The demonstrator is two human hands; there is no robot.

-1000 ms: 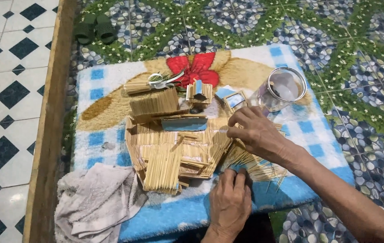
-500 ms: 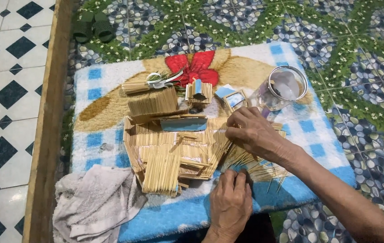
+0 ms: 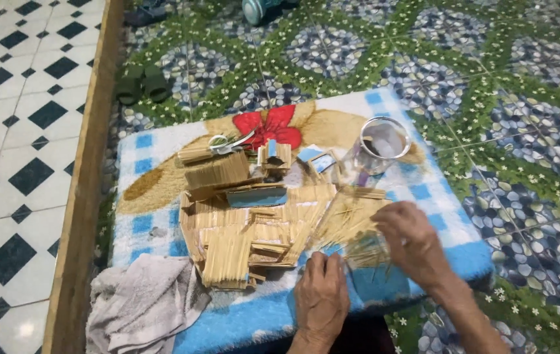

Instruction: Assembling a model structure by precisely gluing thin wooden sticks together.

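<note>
On a blue checked mat (image 3: 155, 141) with a red flower lie several flat bundles of thin wooden sticks (image 3: 240, 226). My left hand (image 3: 322, 298) rests at the mat's near edge, fingers curled against a fan of loose sticks (image 3: 352, 229). My right hand (image 3: 414, 242) hovers over the right side of that fan, fingers bent down onto the sticks. Whether either hand grips any sticks is hidden by the fingers.
A clear glass jar (image 3: 378, 147) lies on its side at the mat's far right. Scissors (image 3: 227, 144) lie near the flower. A grey cloth (image 3: 142, 308) sits at the near left corner. A wooden ledge (image 3: 83, 183) runs along the left; dark slippers (image 3: 141, 84) beyond.
My right hand has come back from near the jar toward me, down onto the loose sticks. The view has shifted, so the mat sits lower. My left hand stays at the near edge.
</note>
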